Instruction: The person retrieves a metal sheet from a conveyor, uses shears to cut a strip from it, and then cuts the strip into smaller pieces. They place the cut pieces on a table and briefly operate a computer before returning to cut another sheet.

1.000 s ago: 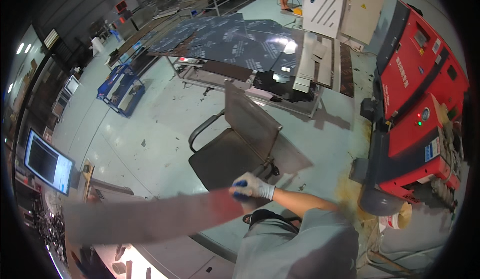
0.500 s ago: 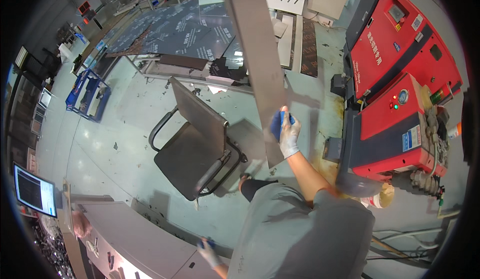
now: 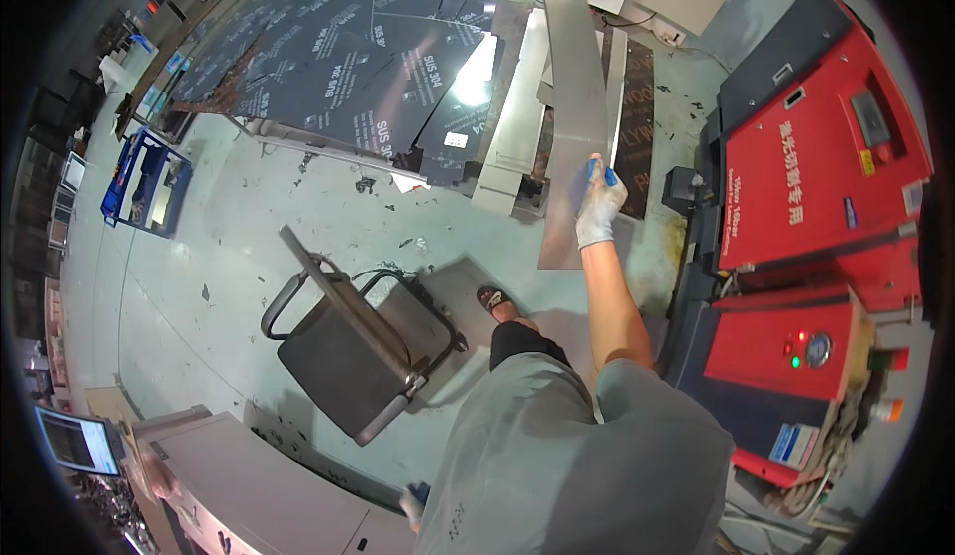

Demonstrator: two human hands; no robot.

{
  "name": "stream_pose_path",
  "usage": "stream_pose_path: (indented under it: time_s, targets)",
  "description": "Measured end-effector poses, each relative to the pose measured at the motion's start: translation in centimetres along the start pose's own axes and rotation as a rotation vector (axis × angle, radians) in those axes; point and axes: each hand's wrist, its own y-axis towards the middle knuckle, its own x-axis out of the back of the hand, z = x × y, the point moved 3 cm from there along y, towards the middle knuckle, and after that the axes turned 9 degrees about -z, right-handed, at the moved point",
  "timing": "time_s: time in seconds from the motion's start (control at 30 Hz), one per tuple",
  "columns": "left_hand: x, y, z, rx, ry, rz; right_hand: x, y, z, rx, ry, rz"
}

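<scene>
My right hand (image 3: 602,207), in a pale glove with blue on it, is closed on the edge of a long, flat metal strip (image 3: 579,88) near its lower end. The strip stands up ahead of me, with its far end reaching the top of the view. Its lower end hangs above the floor. Low in the view, my left hand (image 3: 412,503), in a similar glove, is beside the grey cabinet (image 3: 269,475). My body hides part of it and its fingers are too small to read.
A black office chair (image 3: 343,366) stands on the floor left of my legs. Ahead, a low table holds large dark film-covered sheets (image 3: 348,68), with narrow metal offcuts (image 3: 522,117) beside it. Red machines (image 3: 796,167) line the right. A blue cart (image 3: 149,182) and a monitor (image 3: 78,441) are at left.
I have stepped forward, nearer the table of sheets. The strip in my right hand has moved ahead and to the right. My left hand is now partly hidden by my body.
</scene>
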Motion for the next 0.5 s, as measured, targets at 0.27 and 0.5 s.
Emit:
stream_pose_path:
  time_s: [0.27, 0.5]
  targets:
    - [-10.7, -5.7, -21.7, -0.559, 0.018, 0.084, -10.8, 12.5, -12.4, 0.180, -0.947, -0.074]
    - [-8.4, -5.3, -8.6, -0.141, 0.214, 0.126, -13.1, 13.8, -22.1, -0.211, -1.099, 0.099]
